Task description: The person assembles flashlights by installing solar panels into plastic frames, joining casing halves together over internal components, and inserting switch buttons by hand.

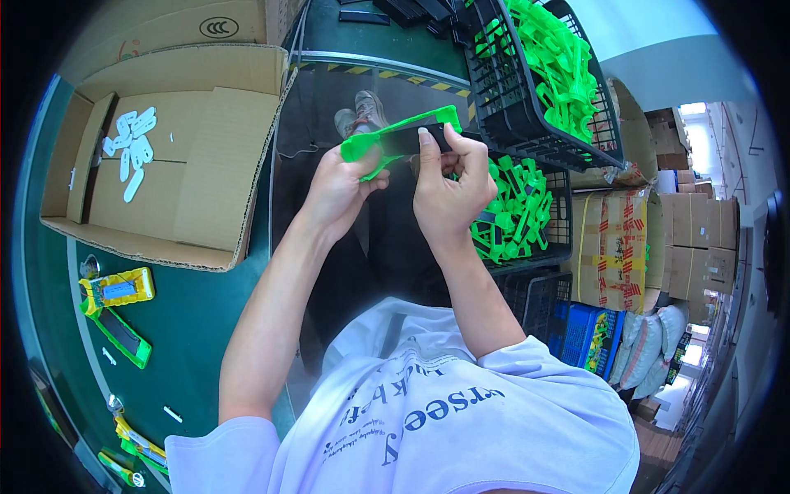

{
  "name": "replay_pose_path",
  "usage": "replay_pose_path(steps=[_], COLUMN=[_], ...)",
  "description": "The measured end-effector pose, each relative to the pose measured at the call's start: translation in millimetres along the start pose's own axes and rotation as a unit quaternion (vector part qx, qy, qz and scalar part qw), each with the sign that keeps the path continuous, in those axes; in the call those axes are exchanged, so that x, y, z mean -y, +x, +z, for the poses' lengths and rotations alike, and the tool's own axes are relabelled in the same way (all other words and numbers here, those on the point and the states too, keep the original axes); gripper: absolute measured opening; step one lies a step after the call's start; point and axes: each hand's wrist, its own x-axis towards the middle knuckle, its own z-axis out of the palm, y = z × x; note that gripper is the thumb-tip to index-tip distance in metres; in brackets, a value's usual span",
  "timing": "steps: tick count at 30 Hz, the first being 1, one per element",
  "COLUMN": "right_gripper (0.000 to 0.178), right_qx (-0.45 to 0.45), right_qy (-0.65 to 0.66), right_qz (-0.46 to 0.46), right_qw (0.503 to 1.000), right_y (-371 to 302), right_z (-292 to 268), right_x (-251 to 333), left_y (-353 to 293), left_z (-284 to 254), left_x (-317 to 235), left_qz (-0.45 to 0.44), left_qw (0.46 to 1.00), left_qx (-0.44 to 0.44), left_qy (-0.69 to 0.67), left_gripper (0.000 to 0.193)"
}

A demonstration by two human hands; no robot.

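A bright green plastic housing [354, 148] is held up in front of me, angled up to the right. My left hand [341, 183] is closed around its near left end. A flat black rectangular panel [401, 142] lies along the housing, inside or against it; I cannot tell which. My right hand [454, 177] pinches the right end of the panel, thumb on its face and index finger by the housing's far end. The other fingers of the right hand curl under and are partly hidden.
An open cardboard box [189, 165] with white plastic pieces [136, 140] stands left on the green table [197, 313]. Yellow and green part assemblies [119, 288] lie nearer. At right, black crates [514, 107] hold many green housings [559, 74]. Black panels [407, 12] lie at the far side.
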Motion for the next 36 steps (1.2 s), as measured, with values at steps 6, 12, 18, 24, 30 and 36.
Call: replay_pose_path(steps=[6,12,18,24,30,36], right_gripper=[0.021,0.026,0.032,0.042,0.024,0.034], right_qx=[0.031,0.097,0.108,0.070,0.302,0.315], right_qy=[-0.068,-0.111,-0.122,-0.191,-0.119,-0.145], right_qz=[-0.037,0.100,0.083,0.034,0.188,0.221], right_qw=[0.996,0.984,0.983,0.978,0.927,0.912], right_y=[5,10,7,38,65,55], right_z=[1,-2,-7,-24,-56,-54], right_x=[-6,-22,-42,-13,-26,-22], left_y=[-2,-3,-1,-1,-2,-1], left_z=[2,2,4,-4,11,7], left_x=[-1,-2,1,-6,-13,-11], left_qz=[0.004,0.030,0.020,0.023,0.013,0.058], left_qw=[1.000,0.999,0.999,0.999,0.983,0.934], left_qx=[-0.019,-0.012,-0.003,0.001,-0.040,-0.091], left_qy=[0.006,0.018,0.043,0.043,0.181,0.341], left_gripper=[0.007,0.006,0.012,0.012,0.012,0.026])
